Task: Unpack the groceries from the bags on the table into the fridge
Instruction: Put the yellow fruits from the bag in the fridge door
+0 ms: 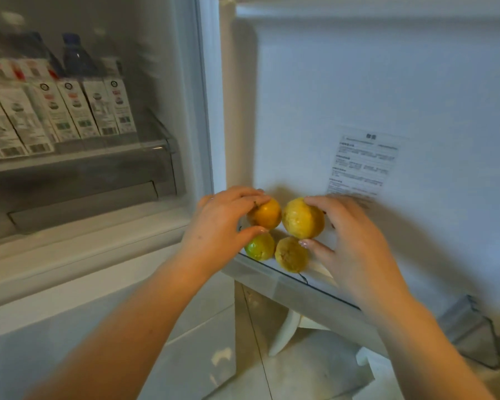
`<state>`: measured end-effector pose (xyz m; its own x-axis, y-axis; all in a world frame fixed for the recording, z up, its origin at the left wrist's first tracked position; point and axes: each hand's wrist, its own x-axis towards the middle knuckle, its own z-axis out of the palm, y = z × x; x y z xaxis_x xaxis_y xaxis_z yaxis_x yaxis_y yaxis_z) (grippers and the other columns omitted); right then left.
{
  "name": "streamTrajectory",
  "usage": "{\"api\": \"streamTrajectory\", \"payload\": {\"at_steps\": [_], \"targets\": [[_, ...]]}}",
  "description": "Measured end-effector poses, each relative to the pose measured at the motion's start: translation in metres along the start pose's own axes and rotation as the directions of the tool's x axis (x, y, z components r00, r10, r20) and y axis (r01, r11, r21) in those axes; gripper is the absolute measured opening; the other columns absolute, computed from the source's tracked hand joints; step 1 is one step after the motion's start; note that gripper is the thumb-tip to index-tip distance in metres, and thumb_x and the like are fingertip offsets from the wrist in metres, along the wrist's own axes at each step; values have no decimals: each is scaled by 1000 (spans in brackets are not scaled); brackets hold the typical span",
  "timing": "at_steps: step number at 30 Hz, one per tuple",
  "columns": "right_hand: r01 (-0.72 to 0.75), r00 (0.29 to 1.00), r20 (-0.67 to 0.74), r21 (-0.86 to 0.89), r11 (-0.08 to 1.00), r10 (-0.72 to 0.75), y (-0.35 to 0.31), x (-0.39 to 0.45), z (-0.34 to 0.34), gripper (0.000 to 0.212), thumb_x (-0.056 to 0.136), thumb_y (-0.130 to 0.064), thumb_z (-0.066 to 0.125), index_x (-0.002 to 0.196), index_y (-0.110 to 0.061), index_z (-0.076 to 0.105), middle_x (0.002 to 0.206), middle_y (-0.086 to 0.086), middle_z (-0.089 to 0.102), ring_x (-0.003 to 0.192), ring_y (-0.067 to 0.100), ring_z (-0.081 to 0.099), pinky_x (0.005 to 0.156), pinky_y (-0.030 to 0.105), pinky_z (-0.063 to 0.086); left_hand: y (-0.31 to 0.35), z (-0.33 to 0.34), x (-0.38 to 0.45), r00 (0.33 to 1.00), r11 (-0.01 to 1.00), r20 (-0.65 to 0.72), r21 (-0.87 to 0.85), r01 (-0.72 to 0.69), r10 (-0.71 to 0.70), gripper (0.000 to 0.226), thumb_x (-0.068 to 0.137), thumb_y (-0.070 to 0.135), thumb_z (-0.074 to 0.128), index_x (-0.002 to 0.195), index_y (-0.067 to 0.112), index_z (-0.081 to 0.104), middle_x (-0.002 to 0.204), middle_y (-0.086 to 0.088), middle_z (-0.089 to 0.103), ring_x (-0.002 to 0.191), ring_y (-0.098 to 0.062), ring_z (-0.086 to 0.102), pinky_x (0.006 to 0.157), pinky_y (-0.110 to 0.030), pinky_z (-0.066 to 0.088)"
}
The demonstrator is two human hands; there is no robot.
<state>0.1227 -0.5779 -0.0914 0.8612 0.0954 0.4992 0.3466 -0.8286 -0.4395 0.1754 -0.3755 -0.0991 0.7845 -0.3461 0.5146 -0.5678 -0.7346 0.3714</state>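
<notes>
At the near edge of the door shelf [274, 280] lie a green citrus fruit [259, 246] and a yellow one [290, 254]. Just beyond, our left hand [224, 223] grips an orange fruit [265, 213], our right hand [355, 241] cups a larger yellow fruit [302, 217]. We are stocking the fridge door; next we should lower both gently so none rolls. Farther left stand cartons [70, 111] and bottles [75, 57].

Both forearms are bare and extend forward and upward from the lower edge of the view, converging toward the centre. The left hand [225, 223] is turned palm-right, fingers curled over the top of an orange fruit [267, 213] and thumb under it, gripping it. The right hand [355, 243] is turned palm-left, fingers curved over the top of a yellow fruit [302, 217] with the thumb below, gripping it.
</notes>
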Motion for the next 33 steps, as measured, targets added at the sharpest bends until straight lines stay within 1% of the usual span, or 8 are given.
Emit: {"api": "streamTrajectory", "payload": {"at_steps": [2, 4, 8, 13, 17, 23, 30, 33], "targets": [[-34, 999, 2, -8, 999, 34, -2, 2, 5, 59, 72, -22, 77, 123, -35, 51, 122, -11, 46, 106, 8, 46, 82, 27, 41, -6, 0, 5, 1000, 1000, 1, 23, -21, 21, 54, 76, 32, 74, 127, 29, 56, 130, 9, 56, 120, -14, 51, 98, -52, 40], [-41, 999, -2, -23, 999, 41, -3, 6, 10, 59, 72, -22, 77, 123, -35, 51, 122, -11, 44, 106, 12, 48, 83, 29, 43, -11, 1, 9, 1000, 1000, 6, 10, -29, 29, 55, 76, 33, 74, 127, 28, 56, 129, 9, 57, 119, -15, 53, 96, -52, 42], [-46, 999, -2, -85, 995, 46, -6, 9, 17, 59, 71, -22, 78, 122, -34, 52, 120, -12, 45, 104, 13, 50, 82, 31, 46, -19, 5, 10, 999, 998, 42, -68, -11, 14, 53, 76, 30, 75, 126, 24, 57, 127, 6, 58, 115, -14, 54, 94, -46, 47], [-98, 995, 22, -111, 989, 101, -6, 5, 22, 59, 72, -26, 77, 124, -36, 50, 122, -13, 46, 107, 11, 49, 84, 25, 41, -24, 6, 5, 994, 996, 107, -88, 8, 2, 50, 80, 34, 70, 127, 27, 55, 124, 8, 55, 112, -11, 52, 93, -28, 43], [-128, 990, 46, -122, 984, 134, -7, 4, 25, 59, 72, -29, 77, 121, -38, 46, 122, -13, 44, 105, 11, 50, 83, 28, 45, -26, 3, 3, 994, 988, 103, -147, 55, -40, 63, 79, 36, 70, 136, 32, 43, 128, 8, 54, 115, -10, 52, 96, -31, 44], [-138, 984, 89, -188, 972, 157, -7, 2, 27, 61, 73, -32, 76, 126, -31, 46, 123, -6, 47, 107, 18, 53, 85, 36, 48, -31, 5, -5, 999, 996, 42, -81, -30, 34, 45, 77, 30, 73, 120, 22, 62, 117, 3, 60, 103, -15, 57, 82, -22, 40], [-119, 981, 127, -208, 971, 148, -12, 3, 28, 69, 80, -39, 68, 140, -32, 36, 136, -12, 38, 119, 15, 45, 94, 33, 44, -36, 6, -10, 999, 999, 6, -37, -35, 35, 47, 78, 36, 71, 122, 25, 59, 118, 4, 61, 103, -14, 58, 81, -23, 39], [-125, 982, 112, -202, 971, 150, -13, 1, 26, 69, 80, -39, 68, 140, -34, 35, 136, -13, 38, 119, 12, 44, 92, 30, 44, -36, 5, -12, 999, 998, -6, -47, -32, 32, 45, 78, 37, 70, 121, 26, 60, 117, 5, 61, 102, -12, 56, 80, -23, 39]]}}
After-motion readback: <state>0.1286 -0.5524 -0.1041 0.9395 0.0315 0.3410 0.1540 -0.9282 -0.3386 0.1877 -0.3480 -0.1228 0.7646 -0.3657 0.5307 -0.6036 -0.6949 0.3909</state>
